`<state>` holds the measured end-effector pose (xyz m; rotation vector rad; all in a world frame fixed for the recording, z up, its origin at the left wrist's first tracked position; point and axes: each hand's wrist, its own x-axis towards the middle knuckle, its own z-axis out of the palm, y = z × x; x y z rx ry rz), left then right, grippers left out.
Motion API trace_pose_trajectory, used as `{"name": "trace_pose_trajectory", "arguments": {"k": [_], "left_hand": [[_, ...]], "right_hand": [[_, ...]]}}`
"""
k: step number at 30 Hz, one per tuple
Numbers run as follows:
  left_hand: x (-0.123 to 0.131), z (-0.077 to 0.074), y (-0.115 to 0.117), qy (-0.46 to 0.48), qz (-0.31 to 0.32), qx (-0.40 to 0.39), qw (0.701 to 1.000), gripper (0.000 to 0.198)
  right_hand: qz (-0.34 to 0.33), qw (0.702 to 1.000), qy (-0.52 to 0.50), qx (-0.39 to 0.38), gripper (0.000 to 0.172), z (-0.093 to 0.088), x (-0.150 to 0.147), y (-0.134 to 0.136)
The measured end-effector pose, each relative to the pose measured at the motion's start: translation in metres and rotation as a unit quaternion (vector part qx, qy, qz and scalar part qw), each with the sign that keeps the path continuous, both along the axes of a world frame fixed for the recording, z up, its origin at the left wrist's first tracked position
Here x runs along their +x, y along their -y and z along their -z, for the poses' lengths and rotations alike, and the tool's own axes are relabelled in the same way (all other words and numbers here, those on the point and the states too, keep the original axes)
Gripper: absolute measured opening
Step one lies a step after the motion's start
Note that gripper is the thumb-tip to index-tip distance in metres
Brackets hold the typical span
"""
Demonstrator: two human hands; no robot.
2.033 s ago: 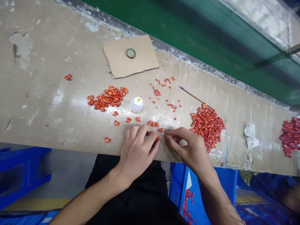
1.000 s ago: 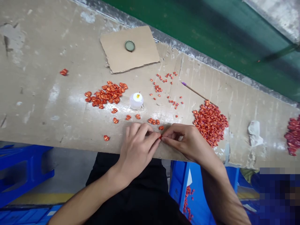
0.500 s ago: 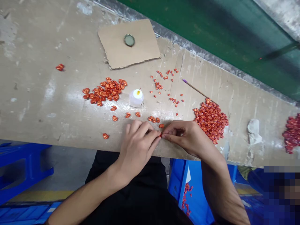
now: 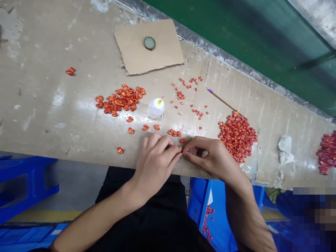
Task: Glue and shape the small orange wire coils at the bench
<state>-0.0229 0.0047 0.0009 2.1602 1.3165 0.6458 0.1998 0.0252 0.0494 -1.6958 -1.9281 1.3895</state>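
Near the table's front edge, my left hand [image 4: 157,161] and my right hand [image 4: 207,154] meet fingertip to fingertip. Both pinch one small red-orange striped piece [image 4: 181,150], mostly covered by the fingers. Just beyond the fingertips lies another striped piece [image 4: 182,140], with a short row of striped pieces [image 4: 174,133] behind it. A small white bottle with a yellow tip [image 4: 156,108] stands past my left hand. To its left is a loose pile of larger striped pieces [image 4: 123,99]. Beside my right hand rises a heap of small red pieces [image 4: 237,136].
A cardboard sheet [image 4: 160,59] at the back carries a bottle cap [image 4: 149,42]. A thin stick with a purple end [image 4: 222,99] lies behind the heap. Tiny red pieces [image 4: 181,95] are scattered mid-table. Below the edge are a blue bin [image 4: 220,210] and a blue stool [image 4: 28,182].
The view has shifted slightly, so the tabletop things appear a little further right. Both hands keep their pinch on the small piece; nothing else has visibly moved.
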Motion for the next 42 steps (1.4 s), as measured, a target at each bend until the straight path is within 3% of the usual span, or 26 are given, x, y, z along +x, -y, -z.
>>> {"name": "trace_pose_trajectory", "arguments": {"k": [11, 17, 20, 24, 30, 34, 37, 42], "left_hand": [[-0.001, 0.005, -0.002, 0.038, 0.003, 0.026, 0.999, 0.009], [0.001, 0.005, -0.002, 0.019, 0.002, 0.036, 0.999, 0.007], [0.004, 0.006, 0.000, -0.003, -0.013, 0.061, 0.998, 0.005], [0.008, 0.008, 0.003, -0.041, -0.051, 0.096, 0.993, 0.005], [0.009, 0.006, 0.003, -0.054, -0.080, 0.095, 0.991, 0.018], [0.013, 0.004, 0.001, -0.039, -0.083, 0.093, 0.991, 0.027], [0.019, 0.003, -0.001, -0.033, -0.074, 0.100, 0.992, 0.020], [0.026, 0.004, -0.002, -0.049, -0.090, 0.118, 0.988, 0.012]], "right_hand": [[0.003, 0.994, 0.038, -0.099, 0.012, -0.004, -0.001, -0.027], [-0.002, 0.994, 0.066, -0.082, 0.016, -0.012, 0.000, -0.033], [0.068, 0.996, 0.060, -0.023, 0.015, -0.015, 0.009, -0.029], [0.201, 0.967, 0.123, 0.098, 0.017, -0.009, 0.021, -0.022], [0.213, 0.958, 0.118, 0.152, 0.020, 0.011, 0.018, -0.016], [0.184, 0.956, 0.125, 0.193, 0.014, 0.016, 0.013, -0.017], [0.170, 0.963, 0.126, 0.168, 0.009, 0.012, 0.009, -0.017], [0.187, 0.981, 0.044, 0.030, 0.004, 0.007, 0.003, -0.014]]}}
